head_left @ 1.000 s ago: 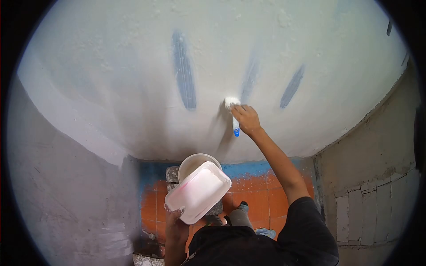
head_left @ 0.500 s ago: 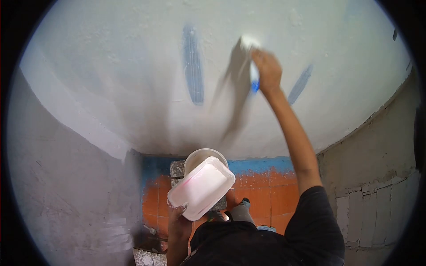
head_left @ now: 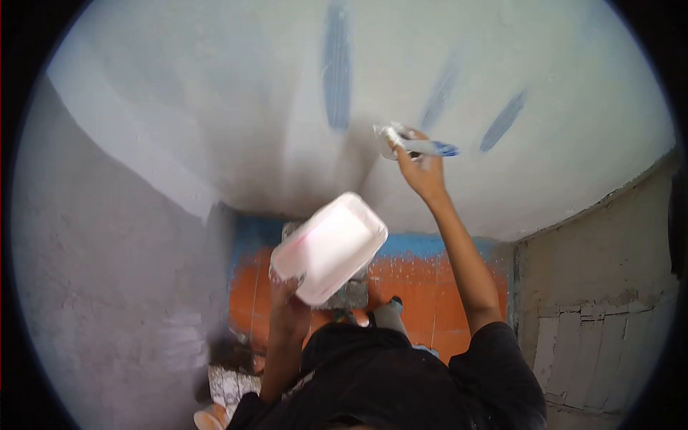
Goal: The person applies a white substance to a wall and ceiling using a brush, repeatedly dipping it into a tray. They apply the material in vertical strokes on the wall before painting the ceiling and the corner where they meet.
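Observation:
A white rectangular tray (head_left: 335, 247) with white paint inside is tilted in front of my body, and my left hand (head_left: 288, 292) grips its lower left edge. Up at the wall, my right hand (head_left: 419, 161) is closed around a brush (head_left: 430, 147) whose blue handle end points right. White paint covers the bristles, at the left of my fingers. Whether the bristles touch the wall cannot be made out. Blue-grey streaks (head_left: 337, 72) mark the pale wall (head_left: 244, 86) above and beside the brush.
Grey side walls (head_left: 122, 236) stand left and right. Below is an orange tiled floor (head_left: 408, 287) with a blue band (head_left: 412, 244) along the wall. A grey block (head_left: 351, 294) lies under the tray, and a paint-spotted block (head_left: 233, 383) is at the lower left.
My right hand has come down the wall, and the brush has turned from upright to sideways. The tray is higher in view and now hides the round bucket. A streak once behind my hand shows.

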The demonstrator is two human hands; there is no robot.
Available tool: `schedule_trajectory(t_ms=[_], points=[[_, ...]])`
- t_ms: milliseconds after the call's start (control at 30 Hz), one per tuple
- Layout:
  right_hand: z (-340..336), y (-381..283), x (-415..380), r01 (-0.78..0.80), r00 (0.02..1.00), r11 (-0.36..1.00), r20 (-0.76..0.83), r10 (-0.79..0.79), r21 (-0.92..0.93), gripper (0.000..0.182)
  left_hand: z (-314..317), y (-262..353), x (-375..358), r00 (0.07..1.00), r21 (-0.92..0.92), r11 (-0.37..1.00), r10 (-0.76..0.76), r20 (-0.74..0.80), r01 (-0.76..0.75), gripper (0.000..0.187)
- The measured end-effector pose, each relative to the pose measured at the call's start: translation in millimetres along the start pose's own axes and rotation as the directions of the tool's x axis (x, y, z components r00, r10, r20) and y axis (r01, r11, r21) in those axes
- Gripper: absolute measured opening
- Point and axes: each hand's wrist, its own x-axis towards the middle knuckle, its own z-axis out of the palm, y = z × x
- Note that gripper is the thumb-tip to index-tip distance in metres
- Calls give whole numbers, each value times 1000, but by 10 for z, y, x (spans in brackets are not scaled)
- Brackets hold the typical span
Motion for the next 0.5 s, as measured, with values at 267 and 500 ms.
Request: schedule_trajectory(t_ms=[267,500], points=[[12,-1104,-844,-125,964,989,226,141,-83,27,149,53,39,996,124,992,23,84,-33,72],[300,-1061,-941,-40,917,927,355,183,-374,29,121,-50,19,998,44,998,53,22,-54,60]])
